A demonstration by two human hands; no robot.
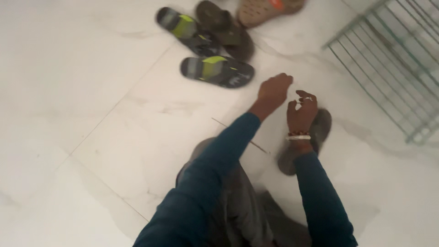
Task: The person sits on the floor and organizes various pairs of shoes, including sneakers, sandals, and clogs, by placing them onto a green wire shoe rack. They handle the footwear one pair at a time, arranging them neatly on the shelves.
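My left hand (273, 91) hovers over the white marble floor with its fingers curled and nothing visible in it. My right hand (302, 112), with bangles at the wrist and a ring, hangs just above a brown sandal (320, 130) that lies on the floor under it; the fingers are loosely bent and apart. A grey slipper with a lime green strap (217, 71) lies a short way to the left of my left hand. Both arms wear dark teal sleeves.
A second grey and green slipper (185, 29), a dark brown sandal (226, 29) and a tan perforated clog (265, 10) lie at the top. A green wire shoe rack (388, 59) stands at the right. My grey-trousered legs (238, 206) are below.
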